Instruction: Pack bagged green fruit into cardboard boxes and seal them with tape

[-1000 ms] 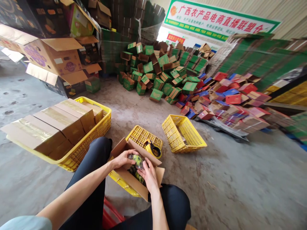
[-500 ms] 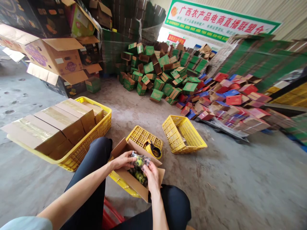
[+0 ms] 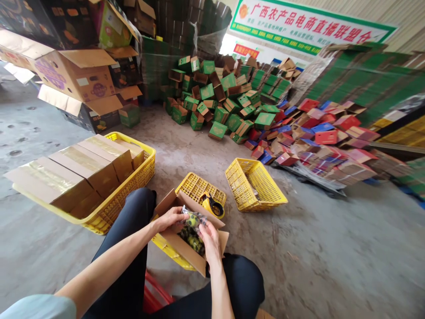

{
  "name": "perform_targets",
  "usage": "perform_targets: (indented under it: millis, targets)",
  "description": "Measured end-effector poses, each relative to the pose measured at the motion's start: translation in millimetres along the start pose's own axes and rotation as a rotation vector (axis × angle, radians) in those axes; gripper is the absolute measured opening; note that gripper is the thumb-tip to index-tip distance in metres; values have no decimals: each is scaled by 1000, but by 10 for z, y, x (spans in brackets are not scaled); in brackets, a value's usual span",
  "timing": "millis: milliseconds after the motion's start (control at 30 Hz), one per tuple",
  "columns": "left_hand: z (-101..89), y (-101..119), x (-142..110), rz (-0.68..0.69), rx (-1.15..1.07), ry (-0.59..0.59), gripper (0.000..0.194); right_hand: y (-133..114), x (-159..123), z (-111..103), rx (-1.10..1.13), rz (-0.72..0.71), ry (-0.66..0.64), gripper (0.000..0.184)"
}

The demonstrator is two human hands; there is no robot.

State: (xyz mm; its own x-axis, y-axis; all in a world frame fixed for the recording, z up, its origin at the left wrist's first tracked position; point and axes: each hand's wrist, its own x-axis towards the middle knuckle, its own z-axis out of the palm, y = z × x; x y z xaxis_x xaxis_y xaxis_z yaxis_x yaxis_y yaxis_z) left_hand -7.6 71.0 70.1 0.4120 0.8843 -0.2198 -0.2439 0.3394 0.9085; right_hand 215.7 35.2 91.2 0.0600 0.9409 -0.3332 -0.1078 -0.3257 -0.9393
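Note:
Over an open cardboard box [image 3: 186, 253], my left hand [image 3: 171, 219] and my right hand [image 3: 210, 237] pinch the two sides of a clear plastic bag [image 3: 193, 219]. Inside the bag is a round yellow-green fruit with dark spots printed on the wrapping. More wrapped yellow-green fruit [image 3: 192, 241] lies in the box beneath my hands. The box's flaps stand spread out, and it rests on a yellow plastic crate [image 3: 171, 253]. Just beyond the box, a yellow tape dispenser [image 3: 212, 206] lies on the crate's upturned lattice face.
To the left, a long yellow crate [image 3: 116, 199] holds several taped cardboard boxes [image 3: 86, 161]. Another yellow crate [image 3: 255, 188] stands on the floor at right. Farther back are heaps of green boxes [image 3: 217, 130] and red and blue boxes [image 3: 327, 137], plus stacked cartons [image 3: 78, 75].
Both hands keep hold of the bag, which is now stretched a little flatter between them and tilted. The view has shifted slightly.

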Motion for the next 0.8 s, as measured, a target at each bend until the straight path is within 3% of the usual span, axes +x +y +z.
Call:
perform_targets:
  millis: [167,267,500,600,800]
  targets:
    - [-127,-73,55,70,572,314,31,40,65,-91,-35,18,112,68]
    - [-140,-136,60,143,845,343,32,45,75,-126,-55,43,151,67]
    - [-156,-154,85,174,906,402,28,93,86,-111,-154,43,186,68]
    - [-145,-131,84,168,892,331,27,120,100,-127,-190,27,195,64]
    - [-53,-213,22,61,930,-67,30,130,110,-165,-318,10,228,59]
